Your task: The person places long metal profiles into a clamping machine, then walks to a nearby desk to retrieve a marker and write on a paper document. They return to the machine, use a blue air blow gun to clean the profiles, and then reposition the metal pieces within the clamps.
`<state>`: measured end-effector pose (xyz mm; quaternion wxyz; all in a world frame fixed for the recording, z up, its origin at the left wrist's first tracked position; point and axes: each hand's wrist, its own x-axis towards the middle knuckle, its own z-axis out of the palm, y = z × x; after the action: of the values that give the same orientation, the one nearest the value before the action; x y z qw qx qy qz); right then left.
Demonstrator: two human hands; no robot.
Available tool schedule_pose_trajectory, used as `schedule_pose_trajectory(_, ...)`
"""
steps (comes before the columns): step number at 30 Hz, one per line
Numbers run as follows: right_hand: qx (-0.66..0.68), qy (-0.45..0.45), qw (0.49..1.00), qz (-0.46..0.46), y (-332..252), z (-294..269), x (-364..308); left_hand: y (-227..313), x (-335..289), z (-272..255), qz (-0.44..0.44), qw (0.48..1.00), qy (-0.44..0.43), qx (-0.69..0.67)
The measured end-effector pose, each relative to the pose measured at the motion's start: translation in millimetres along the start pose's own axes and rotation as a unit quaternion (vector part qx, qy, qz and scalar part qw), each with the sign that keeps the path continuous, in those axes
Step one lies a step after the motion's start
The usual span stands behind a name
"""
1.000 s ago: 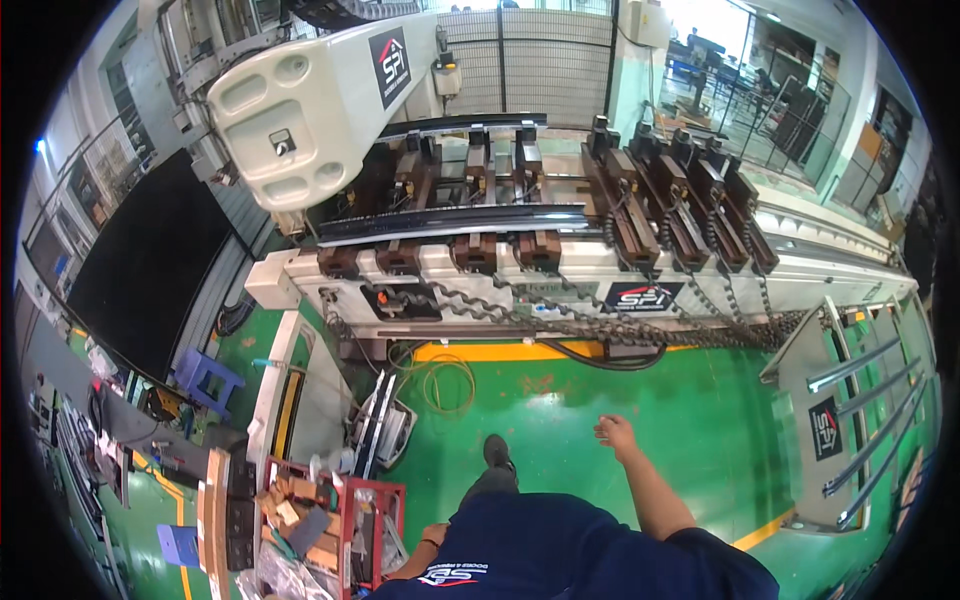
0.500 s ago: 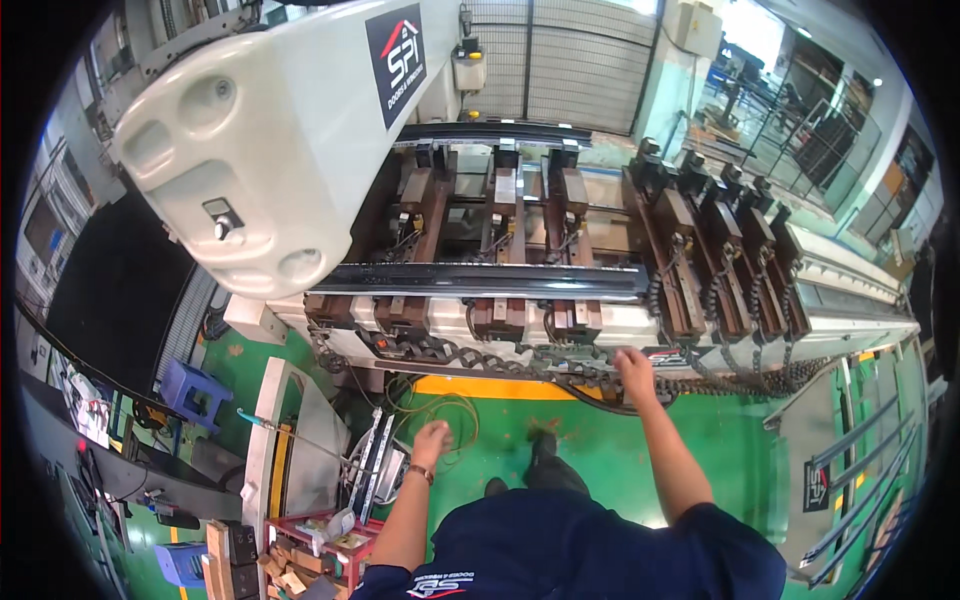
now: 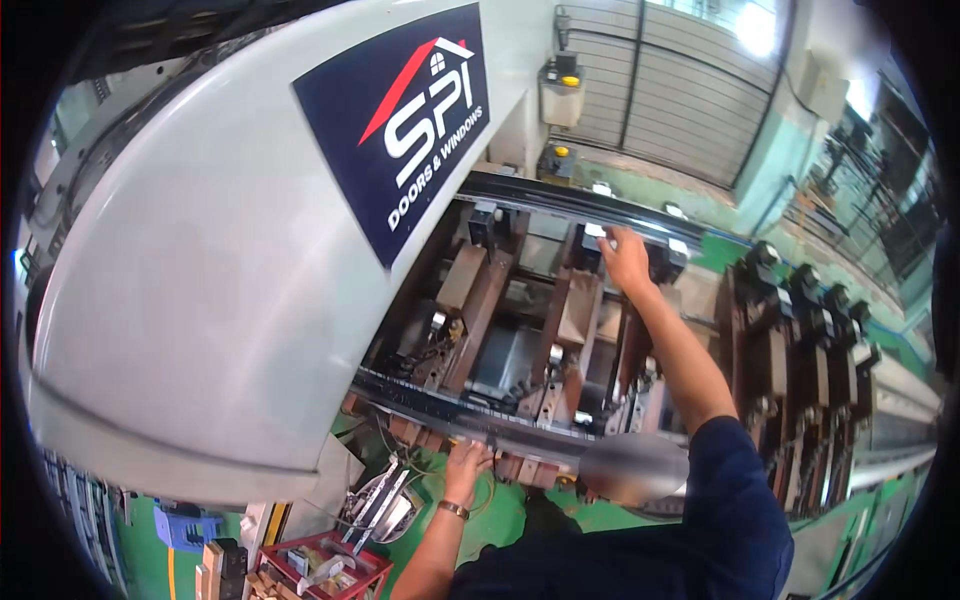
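My right hand (image 3: 626, 260) reaches across the machine to a dark clamp block (image 3: 588, 245), just on the near side of the far black profile bar (image 3: 560, 200). Its thumb and fingers look apart; whether they touch the block or the bar I cannot tell. A second black profile bar (image 3: 430, 402) runs along the machine's near side. My left hand (image 3: 468, 468), a band on its wrist, is by this bar's near edge with fingers stretched out, seemingly empty. Contact with the bar is unclear.
A large pale machine head (image 3: 200, 260) fills the left. Brown clamp supports (image 3: 470, 280) cross the machine bed; several more (image 3: 770, 370) stand at the right. Low on the left are a red-framed cart (image 3: 340, 570) and a blue stool (image 3: 185, 525). A slatted wall (image 3: 690, 90) rises behind.
My body and view have come closer to the machine. My right hand has reached forward to the far bar, and my left hand has moved up to the near bar.
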<state>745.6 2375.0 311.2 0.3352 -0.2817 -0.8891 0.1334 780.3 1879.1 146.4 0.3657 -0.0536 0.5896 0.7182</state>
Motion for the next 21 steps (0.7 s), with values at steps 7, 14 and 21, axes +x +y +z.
schedule_pose_trajectory(7,-0.143,-0.032,0.988,-0.055,65.6,120.9,157.7,-5.9,26.2,16.3,-0.035,0.997,0.056,-0.049)
schedule_pose_trajectory(14,-0.183,-0.182,0.962,-0.089,85.0,147.7,199.1,-6.2,29.0,21.4,-0.054,0.991,0.052,-0.112)
schedule_pose_trajectory(21,-0.174,-0.027,0.949,-0.261,80.5,73.5,194.0,3.0,21.0,23.7,-0.064,0.993,0.064,-0.077)
